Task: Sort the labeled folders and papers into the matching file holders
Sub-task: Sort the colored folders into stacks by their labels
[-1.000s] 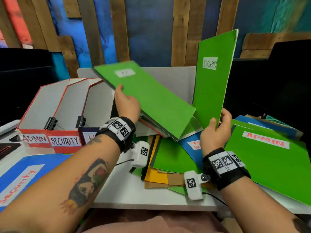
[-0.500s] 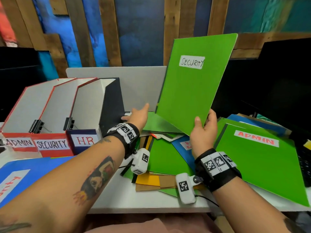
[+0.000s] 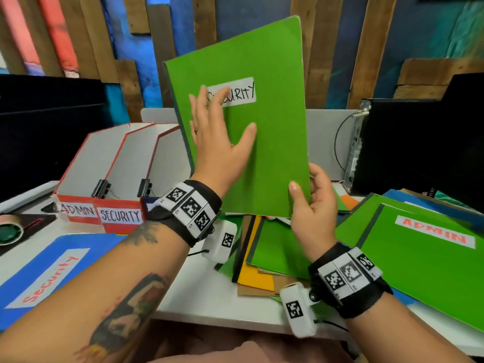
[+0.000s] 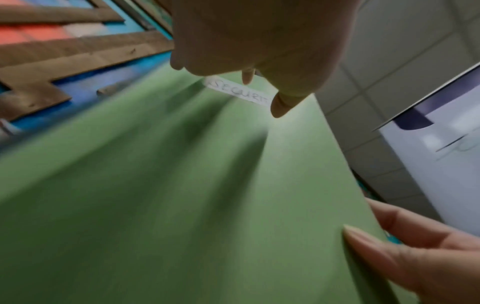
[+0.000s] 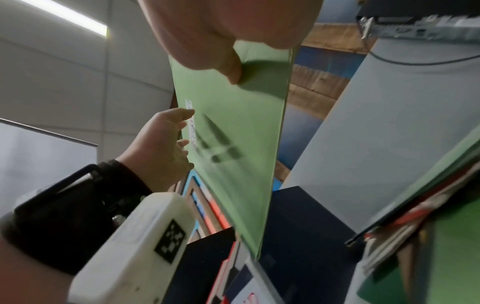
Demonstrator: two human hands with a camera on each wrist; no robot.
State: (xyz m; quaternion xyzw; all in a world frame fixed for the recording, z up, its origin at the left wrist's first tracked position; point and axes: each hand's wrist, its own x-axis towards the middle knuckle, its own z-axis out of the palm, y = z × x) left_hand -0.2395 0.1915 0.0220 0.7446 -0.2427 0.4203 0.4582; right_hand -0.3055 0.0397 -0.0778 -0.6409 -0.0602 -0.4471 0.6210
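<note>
A green folder labelled SECURITY (image 3: 275, 153) stands upright above the desk, its face toward me. My right hand (image 3: 305, 184) pinches its lower right corner, thumb in front and fingers behind. My left hand (image 3: 222, 121) is open with fingers spread flat just in front of the folder's face, partly covering the label; contact is unclear. The left wrist view shows the folder (image 4: 155, 185) under the left fingertips (image 4: 279, 107). At the left stand the ADMIN holder (image 3: 78, 209), the SECURITY holder (image 3: 120, 216) and a third holder (image 3: 167, 158) whose label my wrist hides.
A loose pile of folders (image 3: 272, 247) lies under the held one. A green ADMIN folder (image 3: 432, 258) lies at the right, a blue Security folder (image 3: 47, 268) at the lower left beside a tape roll (image 3: 10, 229). A black computer case (image 3: 419, 142) stands at the back right.
My left hand laid another green folder on the pile, let go, and rose to the SECURITY folder's face. My right hand turned that folder toward me and brought it to the centre.
</note>
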